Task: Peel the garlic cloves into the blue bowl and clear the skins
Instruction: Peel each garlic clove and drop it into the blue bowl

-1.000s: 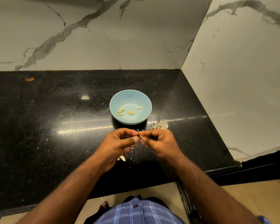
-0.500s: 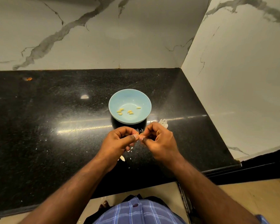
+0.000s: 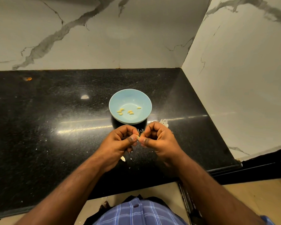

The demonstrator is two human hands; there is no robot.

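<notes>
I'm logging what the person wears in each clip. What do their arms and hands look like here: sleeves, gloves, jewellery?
Both forearms are bare up to the frame edge. The left hand and right hand wear no gloves, and no rings or watch show. A sliver of blue cloth shows at the right arm's lower edge, possibly a sleeve. Below is a blue checked shirt with a dark button.

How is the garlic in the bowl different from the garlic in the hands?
The cloves in the bowl look bare and yellow; the pinched clove looks paler, though little of it shows. The bowl cloves lie loose in the blue bowl; the pinched clove is held above the counter between the left hand and right hand. Both are small.
</notes>
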